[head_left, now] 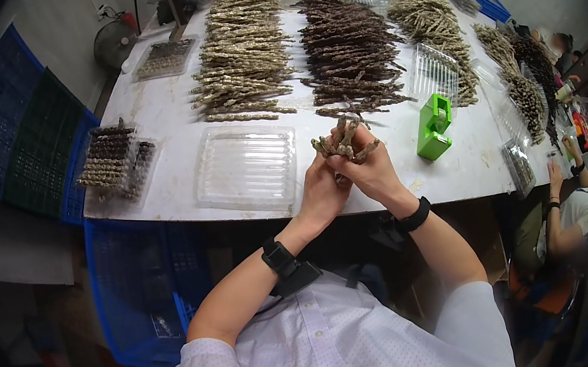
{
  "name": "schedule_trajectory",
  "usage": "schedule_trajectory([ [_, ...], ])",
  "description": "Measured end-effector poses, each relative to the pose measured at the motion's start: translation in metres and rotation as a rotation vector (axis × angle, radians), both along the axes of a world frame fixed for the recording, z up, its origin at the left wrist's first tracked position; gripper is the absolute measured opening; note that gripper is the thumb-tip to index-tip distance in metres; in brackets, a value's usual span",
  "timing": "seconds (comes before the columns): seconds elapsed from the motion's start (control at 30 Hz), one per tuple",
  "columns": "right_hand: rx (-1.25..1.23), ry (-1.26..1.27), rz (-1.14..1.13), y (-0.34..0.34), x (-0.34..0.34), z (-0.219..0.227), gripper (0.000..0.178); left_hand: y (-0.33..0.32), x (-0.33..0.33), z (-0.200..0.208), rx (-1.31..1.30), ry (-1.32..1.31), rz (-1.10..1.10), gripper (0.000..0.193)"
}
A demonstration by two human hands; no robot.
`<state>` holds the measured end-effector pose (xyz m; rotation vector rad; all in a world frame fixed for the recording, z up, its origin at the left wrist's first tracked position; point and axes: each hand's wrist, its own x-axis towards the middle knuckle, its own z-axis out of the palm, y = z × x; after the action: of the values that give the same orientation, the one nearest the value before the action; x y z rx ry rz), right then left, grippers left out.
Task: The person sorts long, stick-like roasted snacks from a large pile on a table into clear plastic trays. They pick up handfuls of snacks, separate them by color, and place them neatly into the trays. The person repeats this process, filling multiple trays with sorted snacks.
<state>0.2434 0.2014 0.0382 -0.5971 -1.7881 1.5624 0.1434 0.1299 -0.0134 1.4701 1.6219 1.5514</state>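
Observation:
Close in front of me, over the table's near edge, both my hands are closed around a small bunch of knobbly, twisted brown sticks (342,144). My left hand (323,188) grips the bunch from the left, and my right hand (375,171) wraps it from the right, the two touching. Stick ends poke out above my fingers; the lower part is hidden. An open clear plastic tray (247,167) with ridges lies left of my hands. To their right stands a green tape dispenser (434,128). Just beyond is a long pile of dark brown sticks (350,42).
Pale stick piles (239,49) line the white table (169,137). Filled clear boxes (109,159) sit at its left edge, and an empty clear tray (434,74) lies right of the dark pile. Blue crates (132,279) stand below left. A co-worker (581,220) sits at right.

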Motion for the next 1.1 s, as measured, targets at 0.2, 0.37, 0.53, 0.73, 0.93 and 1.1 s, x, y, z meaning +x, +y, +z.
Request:
schedule_trajectory([
  [0.2,0.056,-0.093,0.001,0.005,0.002,-0.009,0.035,0.001,0.004,0.004,0.057,-0.042,0.035,0.054],
  [0.37,-0.08,-0.064,-0.022,0.007,0.001,-0.002,0.025,-0.004,0.004,0.013,-0.041,-0.046,0.01,0.057],
  [0.53,-0.142,-0.082,-0.04,0.015,0.002,-0.003,0.021,-0.005,0.004,0.014,-0.008,0.003,0.006,0.061],
  [0.73,-0.08,-0.09,0.012,0.025,0.0,0.0,0.017,-0.007,-0.001,0.024,0.022,0.027,0.012,0.06],
  [0.93,-0.04,-0.197,0.037,0.026,-0.007,0.022,0.016,-0.03,-0.02,0.041,0.012,0.244,0.029,0.06],
  [1.1,0.446,-0.486,0.185,0.037,-0.016,0.049,0.019,-0.082,-0.069,0.049,0.137,0.625,0.088,0.043],
])
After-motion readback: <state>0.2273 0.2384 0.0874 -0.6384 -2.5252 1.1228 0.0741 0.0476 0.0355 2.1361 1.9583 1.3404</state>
